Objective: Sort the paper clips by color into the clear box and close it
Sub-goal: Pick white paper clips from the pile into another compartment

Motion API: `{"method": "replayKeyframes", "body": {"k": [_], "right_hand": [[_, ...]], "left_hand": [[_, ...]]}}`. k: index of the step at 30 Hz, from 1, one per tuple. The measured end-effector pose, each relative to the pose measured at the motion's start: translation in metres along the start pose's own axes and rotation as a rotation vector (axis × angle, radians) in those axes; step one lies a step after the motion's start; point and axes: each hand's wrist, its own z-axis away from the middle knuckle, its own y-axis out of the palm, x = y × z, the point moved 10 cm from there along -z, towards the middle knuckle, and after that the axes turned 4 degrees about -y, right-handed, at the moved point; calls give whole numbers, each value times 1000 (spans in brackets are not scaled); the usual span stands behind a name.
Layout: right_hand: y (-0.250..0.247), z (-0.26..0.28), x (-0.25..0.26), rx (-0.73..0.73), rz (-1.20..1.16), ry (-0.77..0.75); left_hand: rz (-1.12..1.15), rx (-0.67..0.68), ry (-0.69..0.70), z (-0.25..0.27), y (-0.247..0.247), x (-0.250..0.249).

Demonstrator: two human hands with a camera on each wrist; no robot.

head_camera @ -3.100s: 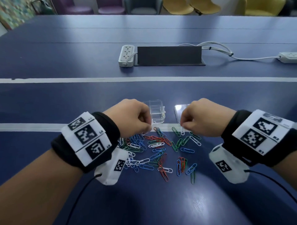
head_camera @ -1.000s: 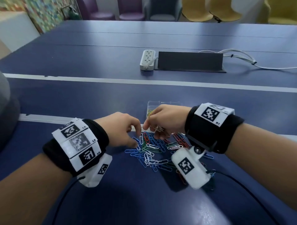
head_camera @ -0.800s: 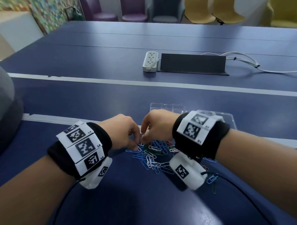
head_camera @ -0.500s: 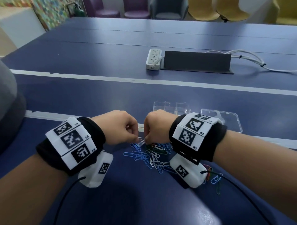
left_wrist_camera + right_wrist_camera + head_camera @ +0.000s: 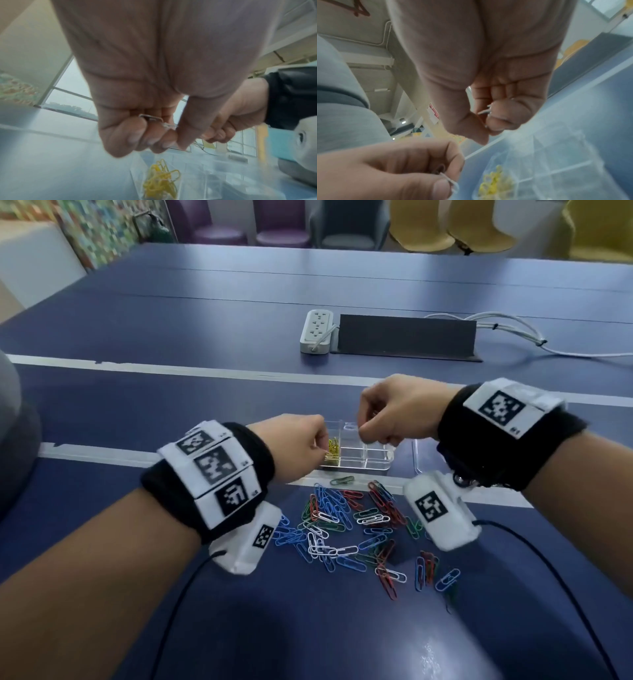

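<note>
The blue table (image 5: 239,302) carries all items. Landmark for position: the clear box (image 5: 363,455), which stands open on the table's white stripe, divided into compartments.

A black panel (image 5: 406,337) with a white power strip (image 5: 317,330) touching its left end lies well beyond the clear box; white cables (image 5: 513,337) trail from the panel's right end.

The box lid (image 5: 423,455) lies flat just right of the clear box, largely hidden by the right wrist.

The left hand (image 5: 294,446) hovers at the left edge of the clear box, fingers curled, pinching a white paper clip (image 5: 154,119) between thumb and fingers. The right hand (image 5: 394,412) hangs above the far side of the clear box, fingers curled, thumb and forefinger pinching a pale clip (image 5: 485,111); its colour cannot be read with certainty.

A loose pile of paper clips (image 5: 356,529), blue, red, green and white, lies on the table just in front of the clear box. One green clip (image 5: 342,481) lies apart, nearest the box's front wall.

Yellow clips (image 5: 334,451) fill the left-hand compartment of the clear box. Contents of the other compartments cannot be determined.
</note>
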Motion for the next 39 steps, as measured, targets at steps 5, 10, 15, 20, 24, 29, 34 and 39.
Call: {"method": "replayKeyframes", "body": {"k": [5, 10, 15, 20, 24, 29, 34, 39], "right_hand": [[-4, -9, -8, 17, 193, 79], [8, -14, 1, 81, 241, 105], [3, -13, 6, 59, 243, 98], [-5, -9, 1, 28, 163, 118], [-3, -4, 1, 1, 16, 122], [0, -5, 5, -29, -77, 141], [10, -6, 14, 36, -63, 138], [9, -7, 21, 43, -39, 70]], "left_hand": [[-127, -41, 41, -20, -4, -32], [-182, -34, 71, -30, -6, -44], [-71, -52, 70, -28, -11, -45], [29, -51, 73, -28, -16, -45], [114, -67, 38, -27, -19, -34], [217, -71, -5, -25, -17, -18], [228, -105, -6, -20, -21, -7], [207, -98, -9, -14, -22, 5]]}}
